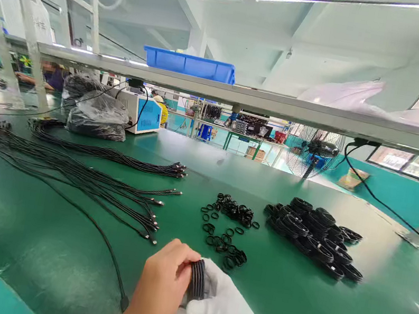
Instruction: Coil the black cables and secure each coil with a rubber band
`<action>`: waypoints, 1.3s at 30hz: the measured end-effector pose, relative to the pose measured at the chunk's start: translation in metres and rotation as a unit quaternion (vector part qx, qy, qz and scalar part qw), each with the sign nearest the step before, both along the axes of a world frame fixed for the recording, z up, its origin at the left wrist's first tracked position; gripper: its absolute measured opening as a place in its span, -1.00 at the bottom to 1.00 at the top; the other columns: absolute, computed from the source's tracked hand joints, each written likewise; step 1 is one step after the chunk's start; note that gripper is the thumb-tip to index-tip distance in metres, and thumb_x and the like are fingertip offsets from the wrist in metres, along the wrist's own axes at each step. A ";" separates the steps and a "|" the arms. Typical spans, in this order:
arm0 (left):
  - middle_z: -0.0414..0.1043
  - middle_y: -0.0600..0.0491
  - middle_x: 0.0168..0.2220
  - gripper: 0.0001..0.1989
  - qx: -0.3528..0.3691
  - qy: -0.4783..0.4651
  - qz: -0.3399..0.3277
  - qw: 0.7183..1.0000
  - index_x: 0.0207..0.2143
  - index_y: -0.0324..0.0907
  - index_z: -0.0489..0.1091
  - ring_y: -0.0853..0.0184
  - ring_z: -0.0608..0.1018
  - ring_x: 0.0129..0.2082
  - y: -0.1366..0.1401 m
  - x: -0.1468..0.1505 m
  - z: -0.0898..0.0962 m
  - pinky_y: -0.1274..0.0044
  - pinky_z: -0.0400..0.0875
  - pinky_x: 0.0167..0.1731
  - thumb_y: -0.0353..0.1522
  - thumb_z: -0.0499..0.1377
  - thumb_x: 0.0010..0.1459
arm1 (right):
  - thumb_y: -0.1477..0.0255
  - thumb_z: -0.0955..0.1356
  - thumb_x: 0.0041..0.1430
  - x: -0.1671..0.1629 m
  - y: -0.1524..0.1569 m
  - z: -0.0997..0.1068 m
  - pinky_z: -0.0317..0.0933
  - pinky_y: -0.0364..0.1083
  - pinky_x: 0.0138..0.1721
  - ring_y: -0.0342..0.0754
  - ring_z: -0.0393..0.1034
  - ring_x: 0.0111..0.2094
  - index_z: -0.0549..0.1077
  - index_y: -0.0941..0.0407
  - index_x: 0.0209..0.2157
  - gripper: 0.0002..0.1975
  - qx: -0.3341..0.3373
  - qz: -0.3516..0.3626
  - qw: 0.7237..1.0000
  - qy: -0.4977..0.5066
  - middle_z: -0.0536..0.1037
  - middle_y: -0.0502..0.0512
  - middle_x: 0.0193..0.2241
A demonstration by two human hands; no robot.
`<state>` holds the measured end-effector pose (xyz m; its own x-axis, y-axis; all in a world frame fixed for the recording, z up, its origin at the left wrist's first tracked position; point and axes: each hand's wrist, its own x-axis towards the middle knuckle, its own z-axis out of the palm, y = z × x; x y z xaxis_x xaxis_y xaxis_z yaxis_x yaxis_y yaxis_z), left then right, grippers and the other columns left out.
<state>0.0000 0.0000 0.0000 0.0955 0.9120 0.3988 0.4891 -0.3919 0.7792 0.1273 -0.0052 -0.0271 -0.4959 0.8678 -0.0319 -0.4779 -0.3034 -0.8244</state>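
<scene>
A coiled black cable is held between my two hands above the near part of the green table. My bare left hand closes on the coil's left side with thumb and fingers. From the right, my right hand, in a white glove, grips the same coil. One loose cable runs along the table to a thicker black piece beside my left wrist. Just beyond my hands lie many small black rings, some scattered singly. The underside of the coil is hidden by my fingers.
Straight black cables with metal plugs spread across the left. Finished-looking cable coils are piled at right. Behind stand plastic-wrapped bundles, a blue-and-white machine and a fan. An overhead shelf carries a blue bin.
</scene>
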 end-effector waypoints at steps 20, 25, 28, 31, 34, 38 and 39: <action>0.44 0.03 -0.43 -0.76 0.292 0.126 -0.051 0.947 -0.29 -0.22 0.43 0.35 0.47 -0.40 0.003 -0.001 0.007 0.55 0.40 -0.39 -0.59 0.02 0.12 | 0.38 0.46 -0.09 0.016 -0.006 0.012 0.31 -0.14 -0.32 -0.12 0.38 -0.31 0.35 0.21 -0.19 -0.59 -0.036 0.077 0.994 0.067 0.39 0.07 -0.36; 0.46 0.04 -0.43 -0.75 0.254 0.146 -0.042 0.955 -0.27 -0.22 0.44 0.34 0.49 -0.43 0.009 -0.003 0.005 0.53 0.43 -0.43 -0.60 0.04 0.06 | 0.42 0.48 -0.14 0.013 -0.005 0.018 0.29 -0.15 -0.33 -0.12 0.38 -0.29 0.33 0.19 -0.18 -0.55 -0.020 0.061 0.997 0.037 0.39 0.08 -0.32; 0.47 0.07 -0.38 -0.67 0.176 0.146 -0.059 0.972 -0.26 -0.18 0.45 0.34 0.51 -0.39 0.011 -0.006 0.011 0.53 0.43 -0.40 -0.63 0.02 -0.01 | 0.44 0.49 -0.18 0.012 -0.005 0.022 0.27 -0.14 -0.30 -0.13 0.37 -0.29 0.32 0.18 -0.17 -0.52 -0.011 0.063 0.998 0.024 0.40 0.10 -0.29; 0.43 0.13 -0.44 -0.70 0.104 0.114 -0.054 0.986 -0.37 -0.14 0.45 0.41 0.49 -0.46 0.011 -0.006 0.013 0.59 0.40 -0.46 -0.61 0.01 0.01 | 0.43 0.49 -0.20 0.010 -0.006 0.024 0.26 -0.14 -0.31 -0.18 0.34 -0.35 0.33 0.16 -0.18 -0.52 -0.013 0.066 0.997 0.024 0.39 0.05 -0.33; 0.40 0.15 -0.46 -0.73 0.061 0.080 -0.038 0.994 -0.41 -0.12 0.43 0.43 0.47 -0.49 0.011 -0.004 0.011 0.62 0.38 -0.49 -0.58 0.00 0.02 | 0.42 0.50 -0.22 0.009 -0.006 0.023 0.26 -0.12 -0.31 -0.18 0.34 -0.38 0.34 0.15 -0.20 -0.52 -0.016 0.060 0.998 0.021 0.39 0.03 -0.35; 0.41 0.14 -0.44 -0.72 0.043 0.093 -0.036 0.994 -0.41 -0.12 0.43 0.42 0.47 -0.48 0.014 -0.002 0.012 0.60 0.37 -0.47 -0.58 -0.01 0.00 | 0.42 0.49 -0.20 0.010 -0.004 0.022 0.27 -0.10 -0.29 -0.13 0.36 -0.32 0.34 0.17 -0.16 -0.50 -0.004 0.053 0.999 0.011 0.40 0.08 -0.30; 0.42 0.14 -0.44 -0.72 0.044 0.096 -0.038 0.994 -0.41 -0.12 0.43 0.42 0.47 -0.48 0.016 -0.001 0.012 0.60 0.37 -0.47 -0.57 -0.02 0.00 | 0.41 0.49 -0.19 0.010 -0.004 0.021 0.27 -0.10 -0.28 -0.13 0.36 -0.31 0.34 0.18 -0.16 -0.50 -0.003 0.054 0.999 0.009 0.40 0.09 -0.29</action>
<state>-0.0014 0.0158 0.0123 0.2445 0.8621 0.4438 0.5917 -0.4952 0.6361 0.1376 -0.0090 -0.0057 -0.5865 0.8095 -0.0270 -0.4573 -0.3584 -0.8139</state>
